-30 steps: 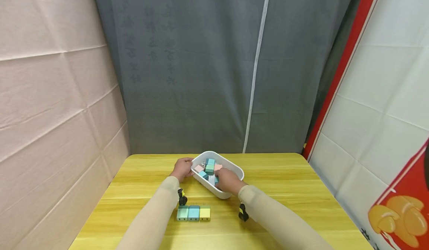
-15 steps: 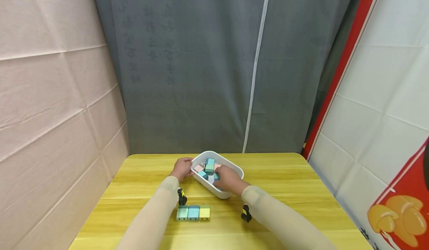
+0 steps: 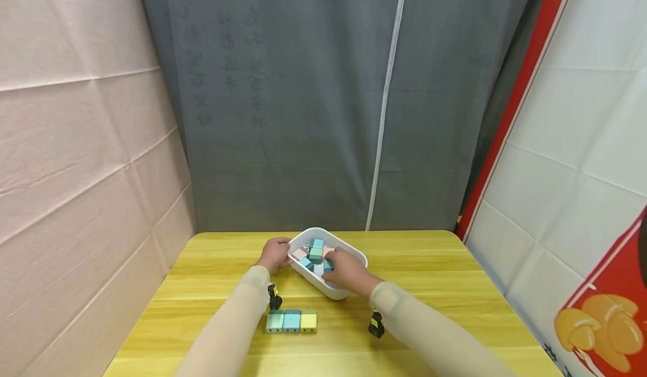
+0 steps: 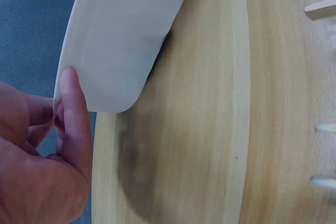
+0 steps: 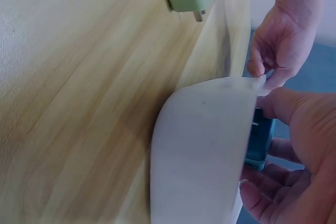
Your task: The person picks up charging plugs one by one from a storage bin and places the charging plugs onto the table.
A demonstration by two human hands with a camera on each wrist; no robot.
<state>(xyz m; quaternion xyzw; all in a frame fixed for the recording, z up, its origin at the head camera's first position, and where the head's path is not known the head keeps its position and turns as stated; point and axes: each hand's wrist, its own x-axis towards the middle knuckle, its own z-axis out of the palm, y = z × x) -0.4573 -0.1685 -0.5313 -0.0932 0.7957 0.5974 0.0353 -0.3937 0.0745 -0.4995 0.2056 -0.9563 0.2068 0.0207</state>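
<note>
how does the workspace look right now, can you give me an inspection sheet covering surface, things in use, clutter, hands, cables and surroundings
Surface: wood-grain table, with the white tub on it.
Things in use: loose blocks in pink, blue and green inside the tub; a row of three blocks, green, blue and yellow, on the person's side of it.
Clutter: nothing seen for certain; pale prongs at the left wrist view's edge, source unclear.
Left hand: pinches the tub's rim.
Right hand: at the tub, holding a teal block between thumb and fingers.
Cables: nothing seen.
Surroundings: grey curtain behind, pale panel left, white panel with red edging right.
</note>
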